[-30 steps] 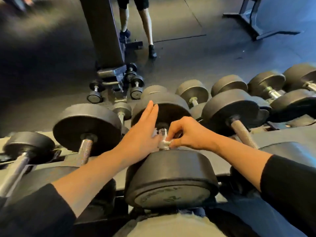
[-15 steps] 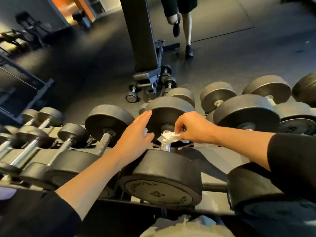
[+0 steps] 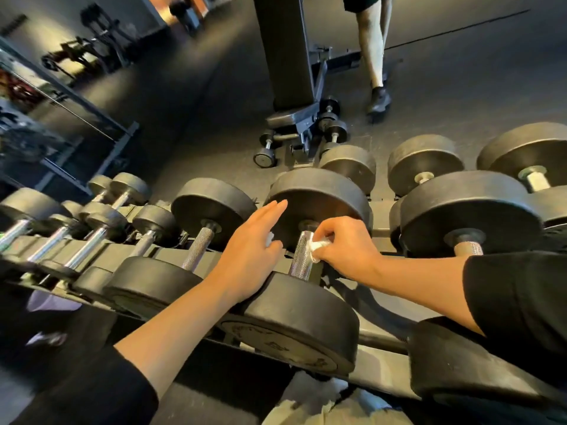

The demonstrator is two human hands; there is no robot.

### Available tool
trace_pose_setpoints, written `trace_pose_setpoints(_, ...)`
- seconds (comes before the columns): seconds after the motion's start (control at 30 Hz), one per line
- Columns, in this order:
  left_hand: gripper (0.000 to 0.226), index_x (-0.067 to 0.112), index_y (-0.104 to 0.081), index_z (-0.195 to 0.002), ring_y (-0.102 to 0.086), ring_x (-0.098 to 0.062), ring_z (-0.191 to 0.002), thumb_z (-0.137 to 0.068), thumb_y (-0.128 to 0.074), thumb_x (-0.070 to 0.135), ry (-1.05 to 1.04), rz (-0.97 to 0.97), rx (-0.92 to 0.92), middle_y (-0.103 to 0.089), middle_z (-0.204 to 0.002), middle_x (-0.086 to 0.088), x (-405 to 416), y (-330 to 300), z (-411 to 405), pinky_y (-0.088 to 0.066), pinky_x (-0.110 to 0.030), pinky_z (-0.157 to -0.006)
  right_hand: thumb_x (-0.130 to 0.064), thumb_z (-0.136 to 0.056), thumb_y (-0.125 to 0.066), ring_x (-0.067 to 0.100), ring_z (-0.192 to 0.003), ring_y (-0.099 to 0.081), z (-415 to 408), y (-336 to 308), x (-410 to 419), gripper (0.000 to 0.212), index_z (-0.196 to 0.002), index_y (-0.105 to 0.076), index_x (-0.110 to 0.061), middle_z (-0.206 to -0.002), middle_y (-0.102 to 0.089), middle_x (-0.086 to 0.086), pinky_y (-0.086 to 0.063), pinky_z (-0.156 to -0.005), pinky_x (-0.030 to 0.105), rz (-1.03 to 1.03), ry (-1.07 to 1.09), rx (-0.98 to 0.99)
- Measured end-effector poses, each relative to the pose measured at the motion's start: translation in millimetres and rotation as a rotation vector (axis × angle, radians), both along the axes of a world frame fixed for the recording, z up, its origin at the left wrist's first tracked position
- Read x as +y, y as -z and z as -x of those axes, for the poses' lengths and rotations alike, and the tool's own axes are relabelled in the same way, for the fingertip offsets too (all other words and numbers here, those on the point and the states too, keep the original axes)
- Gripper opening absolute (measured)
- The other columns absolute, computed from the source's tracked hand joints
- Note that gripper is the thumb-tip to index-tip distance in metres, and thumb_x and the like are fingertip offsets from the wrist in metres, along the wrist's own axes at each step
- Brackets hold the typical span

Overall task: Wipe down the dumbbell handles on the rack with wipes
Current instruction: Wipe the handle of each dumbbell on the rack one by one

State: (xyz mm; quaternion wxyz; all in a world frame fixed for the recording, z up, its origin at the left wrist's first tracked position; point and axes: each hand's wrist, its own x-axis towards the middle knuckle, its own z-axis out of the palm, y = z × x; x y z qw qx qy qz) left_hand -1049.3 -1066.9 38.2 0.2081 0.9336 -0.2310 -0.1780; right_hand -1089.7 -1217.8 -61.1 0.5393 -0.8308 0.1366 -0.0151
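The wipe (image 3: 317,247) has slid off the top of the handle (image 3: 302,256) to its right side, pinched there in the curled fingers of the right hand (image 3: 343,248), so this bar looks nearly done. The left hand (image 3: 253,251) stays flat, fingers straight, against the dumbbell's far head (image 3: 319,197); a white scrap shows by its thumb, perhaps a second wipe. The dumbbell lies on the rack (image 3: 383,334), near head toward the person. Unwiped handles wait on both sides, the next handle (image 3: 199,248) just left. A bench (image 3: 291,87) and someone's leg (image 3: 372,47) stand beyond, clear of the work.
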Motion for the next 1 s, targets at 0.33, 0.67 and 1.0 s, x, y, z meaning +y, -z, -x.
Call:
trace_pose_setpoints(0.33,0.066,0.043,-0.02,-0.147,-0.026,-0.011,-0.139,-0.096,-0.045,0.009,0.034,-0.016,0.065,-0.009,-0.156,0.021,0.7,1.5,-1.1,-0.037,-0.048,-0.108,-0.001,-0.076,-0.074,0.012,-0.083,-0.066,18.2,-6.6,5.6,0.008,-0.078,-0.073,-0.009,-0.085,-0.071,0.004,-0.056,-0.077,0.025,-0.281,-0.285,0.139)
trace_pose_setpoints(0.67,0.067,0.046,-0.023,-0.145,-0.035,-0.023,-0.134,-0.096,-0.047,0.009,0.006,0.004,0.118,-0.013,-0.154,0.024,1.4,2.2,-1.7,-0.035,-0.051,-0.108,-0.01,-0.074,-0.078,0.005,-0.082,-0.062,3.8,-4.6,0.1,0.015,-0.078,-0.071,-0.023,-0.086,-0.067,-0.007,-0.051,-0.078,0.02,-0.2,-0.075,-0.063)
trace_pose_setpoints(1.0,0.061,0.041,-0.025,-0.146,-0.015,0.005,-0.138,-0.098,-0.046,0.011,0.101,-0.001,0.041,-0.014,-0.154,0.024,1.2,2.5,-4.3,-0.029,-0.037,-0.114,0.007,-0.076,-0.069,0.012,-0.098,-0.062,3.4,-24.3,-11.7,0.025,-0.09,-0.071,-0.014,-0.098,-0.069,0.001,-0.054,-0.084,0.03,-0.389,-0.228,0.108)
